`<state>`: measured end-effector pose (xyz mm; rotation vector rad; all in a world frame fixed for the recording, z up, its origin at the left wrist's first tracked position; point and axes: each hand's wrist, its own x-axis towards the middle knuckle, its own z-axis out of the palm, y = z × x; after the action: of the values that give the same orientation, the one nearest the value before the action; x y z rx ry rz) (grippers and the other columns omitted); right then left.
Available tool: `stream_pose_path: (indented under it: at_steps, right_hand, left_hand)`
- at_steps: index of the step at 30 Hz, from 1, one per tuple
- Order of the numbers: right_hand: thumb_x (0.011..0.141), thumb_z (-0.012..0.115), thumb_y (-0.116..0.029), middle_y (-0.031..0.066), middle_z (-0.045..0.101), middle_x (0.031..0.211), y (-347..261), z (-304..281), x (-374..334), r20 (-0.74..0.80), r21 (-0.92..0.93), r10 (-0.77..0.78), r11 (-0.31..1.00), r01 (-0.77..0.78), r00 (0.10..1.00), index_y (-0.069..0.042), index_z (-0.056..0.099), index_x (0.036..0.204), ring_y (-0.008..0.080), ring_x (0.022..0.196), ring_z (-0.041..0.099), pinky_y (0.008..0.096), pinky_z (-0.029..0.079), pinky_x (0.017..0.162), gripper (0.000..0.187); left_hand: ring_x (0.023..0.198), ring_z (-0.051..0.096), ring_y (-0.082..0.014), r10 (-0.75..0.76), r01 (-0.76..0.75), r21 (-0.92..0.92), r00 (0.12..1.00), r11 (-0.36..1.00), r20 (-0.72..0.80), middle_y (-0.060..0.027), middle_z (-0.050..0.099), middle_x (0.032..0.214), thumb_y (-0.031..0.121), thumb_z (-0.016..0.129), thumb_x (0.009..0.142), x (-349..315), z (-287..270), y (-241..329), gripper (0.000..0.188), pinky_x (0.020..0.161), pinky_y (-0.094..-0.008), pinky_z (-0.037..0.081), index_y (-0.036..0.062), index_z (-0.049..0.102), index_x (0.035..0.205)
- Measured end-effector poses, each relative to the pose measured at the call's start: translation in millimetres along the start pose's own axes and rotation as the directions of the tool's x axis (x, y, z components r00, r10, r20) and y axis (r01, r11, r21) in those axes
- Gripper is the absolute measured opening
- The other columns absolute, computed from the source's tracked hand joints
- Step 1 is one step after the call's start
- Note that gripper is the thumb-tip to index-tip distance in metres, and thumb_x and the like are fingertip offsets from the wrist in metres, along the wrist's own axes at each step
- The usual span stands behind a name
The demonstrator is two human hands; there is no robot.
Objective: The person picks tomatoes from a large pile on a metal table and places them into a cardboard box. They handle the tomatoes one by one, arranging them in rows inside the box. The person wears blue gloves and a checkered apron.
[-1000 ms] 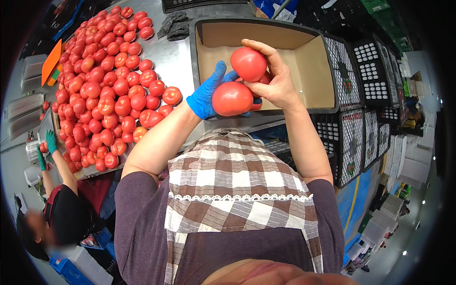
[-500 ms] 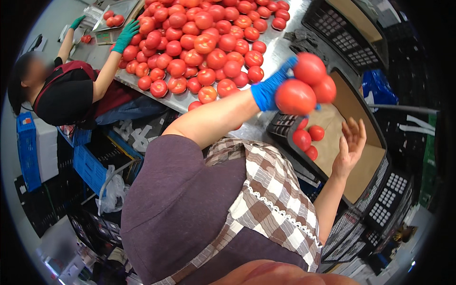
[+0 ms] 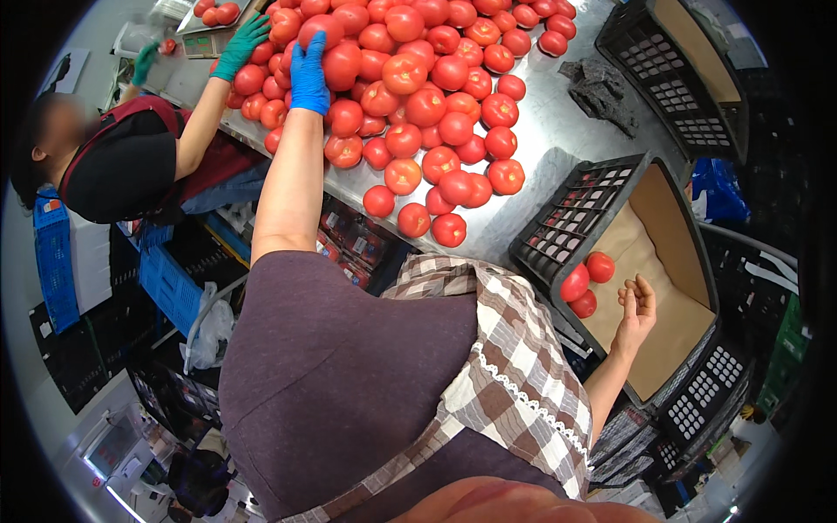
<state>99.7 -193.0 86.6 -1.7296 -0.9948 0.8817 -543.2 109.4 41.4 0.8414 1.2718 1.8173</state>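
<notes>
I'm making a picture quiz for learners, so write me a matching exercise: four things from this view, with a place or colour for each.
1. Person's left hand
2. Person's right hand
3. Co-worker's gloves
4. Crumpled dark cloth-like item

A. Bare, over the paper-lined crate
B. Lying on the metal table
C. Blue-gloved, at the tomato pile
D. Green

Pairs: 1-C; 2-A; 3-D; 4-B

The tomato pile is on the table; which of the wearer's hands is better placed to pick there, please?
Probably the left hand: it touches the tomato pile; the right hand is over the crate.
</notes>
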Motion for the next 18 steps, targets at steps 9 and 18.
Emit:
stream_pose_path:
  at_steps: [9,18]
  right_hand:
    - [0.099,0.063,-0.007,0.0105,0.068,0.114,-4,-2,-8,0.043,-0.072,0.103,0.992,-0.099,0.994,0.001,0.060,0.131,0.0146,0.095,0.064,0.0277,0.052,0.086,0.034]
    - [0.097,0.068,-0.015,0.0103,0.066,0.120,-5,1,-9,0.011,-0.132,0.128,0.983,-0.126,0.992,0.000,0.062,0.131,0.0173,0.107,0.065,0.0311,0.053,0.093,0.038]
  left_hand:
    - [0.107,0.062,-0.0288,0.552,-0.479,0.651,0.827,0.589,0.110,-0.0174,0.066,0.114,0.024,0.082,0.086,10,4,-31,0.039,0.098,-0.0396,0.050,0.0018,0.069,0.115]
    - [0.098,0.066,-0.0402,0.528,-0.425,0.781,0.837,0.458,0.145,-0.0261,0.070,0.104,0.034,0.072,0.091,-17,-27,-41,0.047,0.089,-0.0486,0.052,-0.0079,0.067,0.111]
